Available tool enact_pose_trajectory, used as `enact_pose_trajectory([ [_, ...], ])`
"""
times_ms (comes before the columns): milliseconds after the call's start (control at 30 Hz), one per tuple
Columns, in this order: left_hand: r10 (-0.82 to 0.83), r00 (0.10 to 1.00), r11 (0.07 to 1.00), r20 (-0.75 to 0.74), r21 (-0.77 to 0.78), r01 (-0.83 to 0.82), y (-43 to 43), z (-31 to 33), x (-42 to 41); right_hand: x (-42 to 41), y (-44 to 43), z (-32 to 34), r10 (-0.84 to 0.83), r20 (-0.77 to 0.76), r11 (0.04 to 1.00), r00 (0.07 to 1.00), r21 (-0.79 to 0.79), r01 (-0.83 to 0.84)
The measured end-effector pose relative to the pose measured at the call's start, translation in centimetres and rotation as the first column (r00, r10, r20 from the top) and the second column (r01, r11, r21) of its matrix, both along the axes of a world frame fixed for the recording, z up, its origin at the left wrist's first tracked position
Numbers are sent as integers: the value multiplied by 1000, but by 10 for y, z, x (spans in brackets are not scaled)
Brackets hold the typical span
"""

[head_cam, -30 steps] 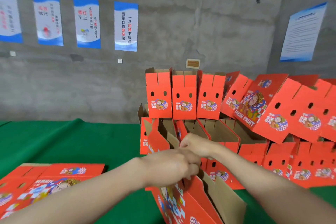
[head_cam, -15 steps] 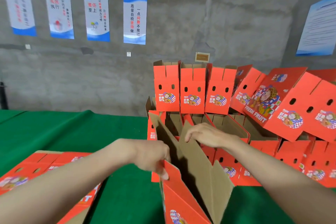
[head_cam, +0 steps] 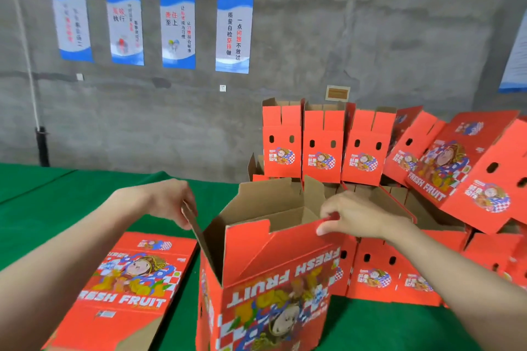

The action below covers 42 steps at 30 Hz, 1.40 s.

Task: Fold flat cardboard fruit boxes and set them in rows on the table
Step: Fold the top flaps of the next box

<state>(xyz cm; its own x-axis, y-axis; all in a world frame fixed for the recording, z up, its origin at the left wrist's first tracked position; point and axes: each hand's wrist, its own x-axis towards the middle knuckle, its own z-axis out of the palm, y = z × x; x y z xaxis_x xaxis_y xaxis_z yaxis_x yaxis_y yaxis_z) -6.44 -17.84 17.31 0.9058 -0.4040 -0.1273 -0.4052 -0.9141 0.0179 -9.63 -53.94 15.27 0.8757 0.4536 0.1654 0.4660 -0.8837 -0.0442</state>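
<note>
A red fruit box (head_cam: 273,288) stands opened up in front of me on the green table (head_cam: 57,208), its brown inside showing and its print upside down. My left hand (head_cam: 171,202) pinches the box's left side flap. My right hand (head_cam: 350,216) pinches the top edge of the near panel at its right corner. A stack of flat red boxes (head_cam: 128,282) lies to the left of the opened box.
Folded red boxes (head_cam: 322,145) stand in stacked rows behind and to the right, some leaning (head_cam: 456,168). A grey concrete wall with several posters (head_cam: 233,34) is behind the table. Green cloth shows at the left.
The flat box has been pulled open into a rectangular shape. My hands moved apart, left hand to the left flap, right hand to the right corner. The view has shifted down and right.
</note>
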Motion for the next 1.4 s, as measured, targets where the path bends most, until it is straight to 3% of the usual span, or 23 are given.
enact_pose_trajectory([
  [67, -27, 990, 999, 138, -28, 31, 1, 2, 0, -3, 10, 1, -6, 1, 1000, 1000, -18, 6],
  [133, -103, 959, 931, 265, -313, 186, -6, 1, -9, -5, 16, 2, -26, 29, 999, 999, -32, 27],
  [167, -129, 953, 791, 274, -552, 266, -10, -2, -15, -6, 17, 3, -31, 44, 999, 999, -29, 32],
  [200, -144, 960, 556, 241, -783, 280, -17, -8, -23, -7, 18, 3, -32, 57, 999, 998, -27, 34],
  [233, -176, 969, 318, 176, -921, 225, -26, -14, -33, -9, 19, 3, -31, 64, 999, 997, -27, 33],
  [267, -192, 974, 167, 123, -974, 155, -32, -23, -36, -11, 21, 2, -28, 72, 999, 997, -32, 30],
  [300, -178, 980, 116, 87, -987, 109, -38, -34, -36, -14, 22, 1, -23, 80, 999, 997, -44, 27],
  [400, -52, 996, 142, 72, -987, 79, -44, -58, -28, -24, 25, -1, -11, 70, 997, 998, -69, 16],
  [500, -256, 958, 18, -132, -991, -132, -39, -72, -19, -36, 23, -5, -13, 47, 999, 999, -52, 16],
  [533, -332, 926, 51, -181, -983, -174, -37, -77, -17, -39, 23, -6, -14, 29, 999, 999, -50, 16],
  [600, -406, 880, 231, -247, -959, -163, -38, -84, -17, -44, 20, -6, -17, -58, 999, 998, -47, 14],
  [667, -363, 905, 397, -223, -915, -67, -40, -86, -18, -47, 8, 2, -42, -252, 998, 967, 42, 54],
  [767, -294, 929, 476, -224, -878, -61, -40, -86, -19, -54, -24, 14, -74, -560, 952, 825, 207, 226],
  [833, -282, 928, 535, -243, -843, -58, -36, -89, -20, -56, -41, 6, -98, -575, 952, 812, 183, 245],
  [900, -247, 927, 672, -282, -739, -46, -34, -94, -19, -58, -50, -15, -112, -569, 935, 815, 218, 281],
  [1000, -131, 982, 893, -134, -446, 58, -32, -98, -12, -64, -43, -37, -126, -511, 935, 850, 225, 274],
  [1100, -132, 989, 955, 66, -261, 144, -32, -94, -10, -71, -40, -48, -169, -453, 946, 875, 174, 272],
  [1300, -155, 897, 969, 414, -111, 219, -43, -85, -14, -75, -53, -43, -188, -321, 912, 928, 293, 286],
  [1400, -159, 855, 977, 494, -45, 208, -48, -84, -20, -82, -61, -36, -183, -320, 903, 930, 318, 288],
])
